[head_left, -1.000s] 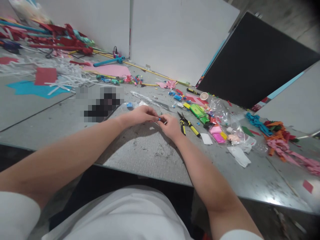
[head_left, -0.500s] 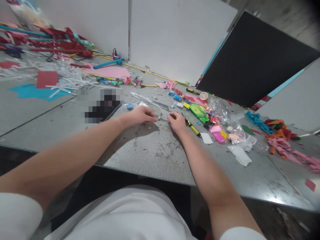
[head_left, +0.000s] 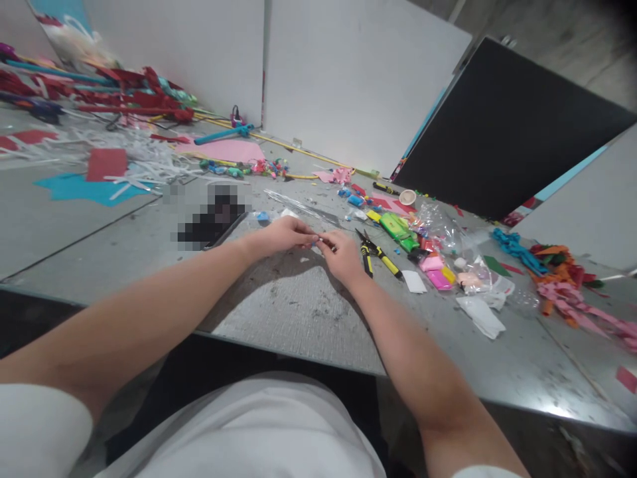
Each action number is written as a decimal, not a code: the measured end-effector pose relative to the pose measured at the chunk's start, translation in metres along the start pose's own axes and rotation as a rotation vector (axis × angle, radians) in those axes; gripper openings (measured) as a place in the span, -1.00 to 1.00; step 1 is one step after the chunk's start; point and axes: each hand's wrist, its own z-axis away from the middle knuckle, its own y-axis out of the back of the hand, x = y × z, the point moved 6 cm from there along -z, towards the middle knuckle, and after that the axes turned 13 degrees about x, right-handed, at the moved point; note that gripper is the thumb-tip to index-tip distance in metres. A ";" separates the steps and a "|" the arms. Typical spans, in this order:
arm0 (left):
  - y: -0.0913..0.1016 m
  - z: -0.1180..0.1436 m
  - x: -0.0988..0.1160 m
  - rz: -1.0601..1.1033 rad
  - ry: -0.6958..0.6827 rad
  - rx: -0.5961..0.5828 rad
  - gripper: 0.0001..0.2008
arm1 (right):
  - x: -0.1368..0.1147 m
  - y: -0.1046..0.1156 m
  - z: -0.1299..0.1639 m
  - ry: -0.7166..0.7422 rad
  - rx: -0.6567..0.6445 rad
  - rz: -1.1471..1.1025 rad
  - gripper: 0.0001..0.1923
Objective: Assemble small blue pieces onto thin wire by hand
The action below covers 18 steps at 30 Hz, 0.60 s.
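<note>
Both hands are pinched together over the table: the left hand (head_left: 287, 235) and the right hand (head_left: 342, 255) meet at their fingertips, gripping a small blue piece (head_left: 313, 243) between them. So little of it shows past the fingers that which way it points, and its long axis, cannot be told.

The table (head_left: 293, 312) is grey and scuffed, with dark specks on the near side of the hands and a shadow under the left forearm. Just right of the right hand lie open pliers (head_left: 368, 245), black and yellow, handles toward the person and tips away. Beyond the hands, a bundle of thin wires (head_left: 301, 206) slants from far left to near right. Past the pliers are a green packet (head_left: 397, 227), a pink packet (head_left: 438, 279) and a white paper (head_left: 482, 317). Well left of the left hand, a red sheet (head_left: 107, 164) overlaps a blue sheet (head_left: 87, 190) beside white paper strips (head_left: 142, 156). White panels (head_left: 358, 79) stand behind the table, and a black board (head_left: 512, 126) leans far right of the hands.

Half a second ago the hands were apart, with a thin silvery piece showing in the gap; now the fingertips have come together and cover that spot. The pliers, partly hidden by the right hand then, show more fully.
</note>
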 end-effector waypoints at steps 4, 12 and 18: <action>-0.001 -0.002 -0.003 0.081 0.006 0.014 -0.88 | 0.010 -0.002 0.000 -0.065 0.005 -0.008 -0.55; -0.005 -0.004 -0.008 0.191 0.082 0.008 -0.87 | -0.003 0.001 0.001 0.009 0.000 -0.011 -0.61; 0.001 -0.003 -0.001 0.016 -0.037 0.018 -0.85 | -0.007 0.002 0.001 -0.008 -0.007 0.006 -0.61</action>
